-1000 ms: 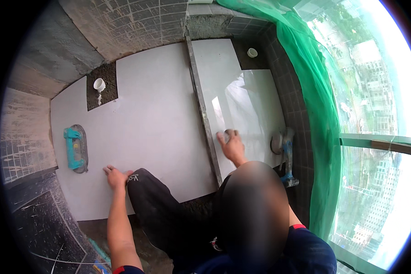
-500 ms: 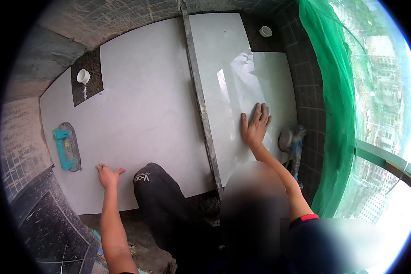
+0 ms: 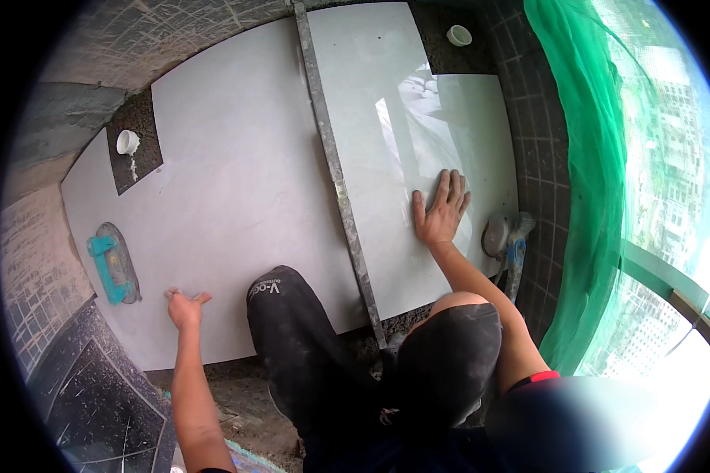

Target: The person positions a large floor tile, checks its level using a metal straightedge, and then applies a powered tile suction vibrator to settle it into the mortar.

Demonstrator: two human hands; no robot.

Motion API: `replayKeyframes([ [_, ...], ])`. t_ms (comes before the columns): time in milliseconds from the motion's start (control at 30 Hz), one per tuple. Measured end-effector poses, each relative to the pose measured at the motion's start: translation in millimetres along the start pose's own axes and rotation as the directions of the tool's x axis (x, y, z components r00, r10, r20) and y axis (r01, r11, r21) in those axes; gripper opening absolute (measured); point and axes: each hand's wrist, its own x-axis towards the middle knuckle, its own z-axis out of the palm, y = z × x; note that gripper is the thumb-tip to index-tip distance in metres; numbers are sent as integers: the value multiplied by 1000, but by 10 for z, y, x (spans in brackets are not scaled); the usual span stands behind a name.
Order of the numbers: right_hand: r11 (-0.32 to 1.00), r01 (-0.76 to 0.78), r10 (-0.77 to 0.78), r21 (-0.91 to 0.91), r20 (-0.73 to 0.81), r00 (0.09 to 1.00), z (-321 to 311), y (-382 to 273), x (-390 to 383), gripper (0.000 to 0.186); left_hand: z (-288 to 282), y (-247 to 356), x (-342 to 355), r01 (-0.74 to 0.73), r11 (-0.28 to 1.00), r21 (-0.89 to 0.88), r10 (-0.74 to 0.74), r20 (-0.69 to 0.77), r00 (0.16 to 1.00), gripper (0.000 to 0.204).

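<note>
My left hand is palm down on a large white floor tile, near its front edge. Its fingers bend under and are partly hidden, with the thumb stuck out to the right; nothing shows in it. Flat on the glossy right-hand tile, my right hand has its fingers spread and holds nothing. A long grey, dirt-spotted bar runs from the back wall toward me between my hands. Left of my left hand lies a teal-handled tool with a grey oval base. My knees are bent close to the tiles.
White pipe stubs stand in rough cutouts at both far corners. Beside the dark tiled right wall are a round grey disc and a blue-handled tool. Green netting hangs at the right. A dark spattered panel is at lower left.
The view has shifted slightly, so the tiles and bar sit higher and farther left. Both hands stay on the tiles in about the same places.
</note>
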Motion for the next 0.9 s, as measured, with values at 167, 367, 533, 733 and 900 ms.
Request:
replayKeyframes([
  [167, 1000, 5, -5, -3, 17, 1000, -15, -10, 6, 77, -25, -33, 34, -11, 999, -34, 11, 7, 1000, 87],
  [367, 1000, 17, -17, -6, 33, 999, -25, -2, 28, 77, -336, 377, 208, 98, 988, 116, -124, 239, 963, 71],
  [533, 1000, 16, -16, -6, 57, 998, 14, 34, 30, 78, -451, 1865, -169, -354, 827, -438, 317, -156, 935, 43],
  [733, 1000, 7, -7, 0, 65, 998, -10, 44, 47, 79, -528, 3279, -1282, -363, 837, -410, 517, 375, 769, 59],
  [900, 999, 12, -14, 31, 39, 999, -2, 50, 50, 79, -306, 3366, -1311, -304, 820, -484, 515, 394, 761, 59],
])
